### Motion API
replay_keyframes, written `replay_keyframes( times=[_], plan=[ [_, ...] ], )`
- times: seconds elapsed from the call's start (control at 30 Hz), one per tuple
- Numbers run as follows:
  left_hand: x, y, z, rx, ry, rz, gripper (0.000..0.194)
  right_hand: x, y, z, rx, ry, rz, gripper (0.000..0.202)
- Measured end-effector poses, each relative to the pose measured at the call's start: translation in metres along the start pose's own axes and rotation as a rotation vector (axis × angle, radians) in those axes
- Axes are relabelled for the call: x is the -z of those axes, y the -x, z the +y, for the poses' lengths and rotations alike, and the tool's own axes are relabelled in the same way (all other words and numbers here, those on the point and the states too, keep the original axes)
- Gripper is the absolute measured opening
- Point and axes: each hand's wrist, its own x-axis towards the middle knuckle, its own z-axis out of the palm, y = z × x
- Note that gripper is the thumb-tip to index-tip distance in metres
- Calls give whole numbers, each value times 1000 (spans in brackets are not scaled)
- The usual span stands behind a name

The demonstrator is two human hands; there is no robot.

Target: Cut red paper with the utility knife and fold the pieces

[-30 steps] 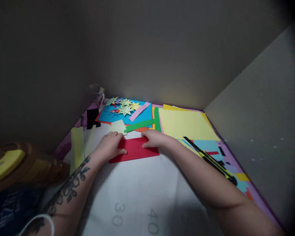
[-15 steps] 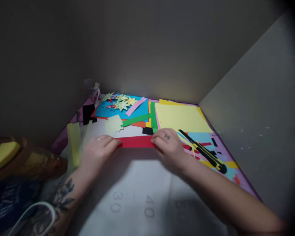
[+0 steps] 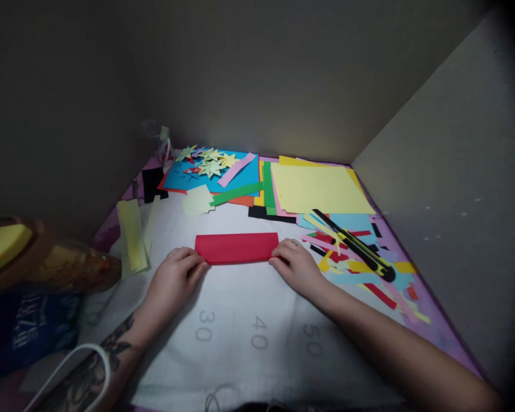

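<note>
Folded red paper (image 3: 237,249) lay mid-frame on white numbered sheet (image 3: 249,292). Left hand (image 3: 171,283) pinched lower left corner, thumb against fingers; right hand (image 3: 300,272) pinched lower right likewise. Looked light, fairly stiff, perhaps springy at fold, easily creased; lower corners seemed sound hold, light pressure enough. Utility knife (image 3: 363,250) rested right of frame on paper scraps (image 3: 360,278).

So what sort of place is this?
Probably a papercraft workspace, judging by the rectangular pale-yellow paper sheet, the long black-and-yellow utility knife and the pale, pointed paper stars.
</note>
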Motion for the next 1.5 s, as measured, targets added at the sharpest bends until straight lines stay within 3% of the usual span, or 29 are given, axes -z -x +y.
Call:
replay_keyframes(
  times=[0.3, 0.7, 0.8, 0.9, 1.07, 1.5],
  plan=[
    [8, -23, 0, 190, -55, -143, 30, 4, -13, 5, -161, 106, -100, 23],
    [10, -24, -9, 223, -29, -164, 31, 3, -8, 9, -113, 91, -58, 14],
    [11, -20, -11, 155, 70, -163, 26, 6, -5, 12, -50, -14, -44, 8],
    [10, -13, -11, 25, 133, -139, 22, 8, 1, 11, 92, -87, -26, 17],
    [4, -5, -11, -108, 100, -80, 18, 5, 10, 6, 164, 71, -2, 13],
    [7, -19, -4, 168, 35, -110, 29, -4, -4, 0, -70, 151, -14, 18]
  ],
)
